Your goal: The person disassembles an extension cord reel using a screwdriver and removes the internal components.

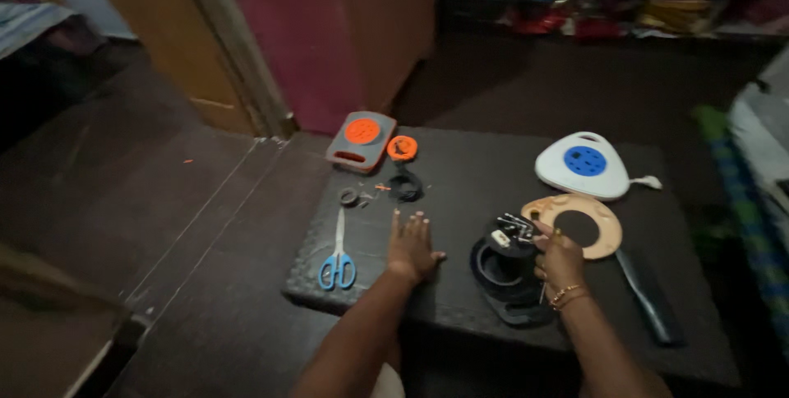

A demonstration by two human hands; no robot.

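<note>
My left hand [411, 246] lies flat, palm down, on a dark mat [460, 176], fingers a little apart and holding nothing. Blue-handled scissors [338, 258] lie just to its left. My right hand [557, 260] grips a small black part with white pieces [511, 229], which sits on top of a black round reel housing [503, 279]. Beside that hand lies a tan rounded-triangle plate with a round hole [596, 225].
A grey case with an orange disc [360, 141], a loose orange disc [402, 148] and a black cable coil [405, 187] lie at the mat's far left. A white and blue cord reel [585, 164] sits far right. A dark tool handle [649, 295] lies at right.
</note>
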